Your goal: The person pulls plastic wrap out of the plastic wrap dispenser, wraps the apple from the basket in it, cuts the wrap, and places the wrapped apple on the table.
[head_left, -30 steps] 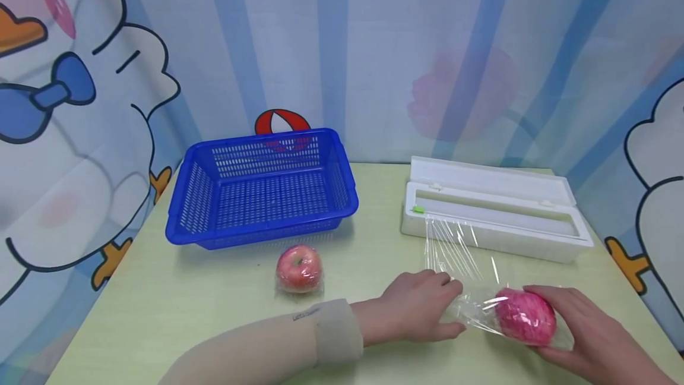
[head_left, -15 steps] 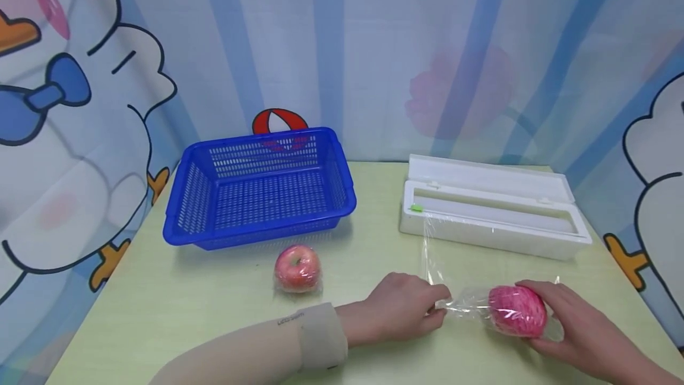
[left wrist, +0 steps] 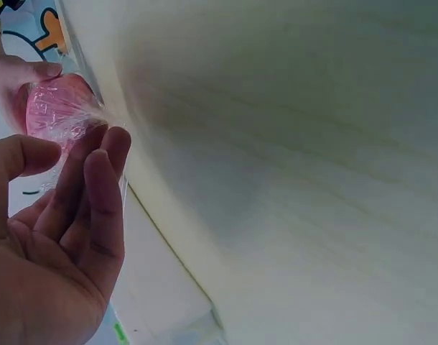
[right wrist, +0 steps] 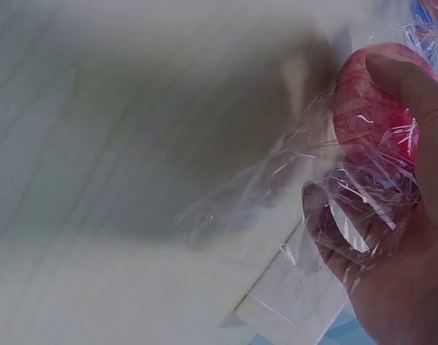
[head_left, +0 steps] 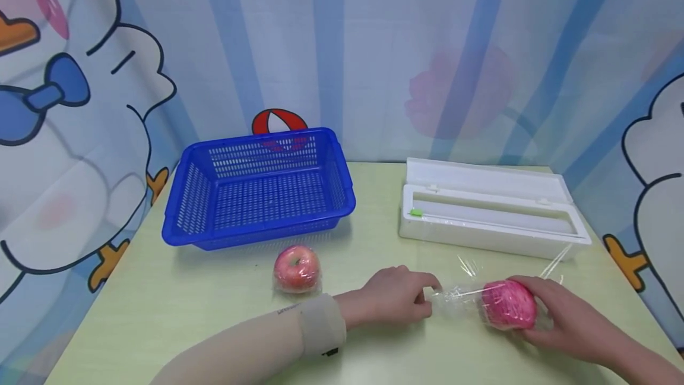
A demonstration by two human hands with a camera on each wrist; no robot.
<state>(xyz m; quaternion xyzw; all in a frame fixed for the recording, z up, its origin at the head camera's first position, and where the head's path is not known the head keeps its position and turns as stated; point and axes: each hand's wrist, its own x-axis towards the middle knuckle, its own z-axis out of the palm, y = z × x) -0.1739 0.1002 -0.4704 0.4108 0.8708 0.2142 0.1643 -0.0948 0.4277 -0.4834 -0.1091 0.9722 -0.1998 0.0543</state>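
Note:
My right hand (head_left: 572, 319) grips a red apple (head_left: 509, 305) wrapped in clear cling film. In the right wrist view the thumb lies over the apple (right wrist: 373, 100), and loose film (right wrist: 276, 169) trails off it across the fingers. A bunched tail of cling film (head_left: 454, 299) reaches from the apple towards my left hand (head_left: 392, 296). That hand's fingertips are right at the tail's end; in the left wrist view its fingers (left wrist: 104, 201) are bent, with a gap to the thumb. Another film-wrapped apple (head_left: 297, 269) sits on the table to the left.
A blue perforated basket (head_left: 256, 227) stands at the back left. At the back right is a white cling film box (head_left: 491, 242), lid raised, with a green slider (head_left: 416, 212) at its left end. A printed curtain (head_left: 374, 64) hangs behind the table.
The film stretched from the box's left end to my left hand has come away. The gripped apple has moved slightly left with my right hand, and my left hand's grasp on the film has loosened.

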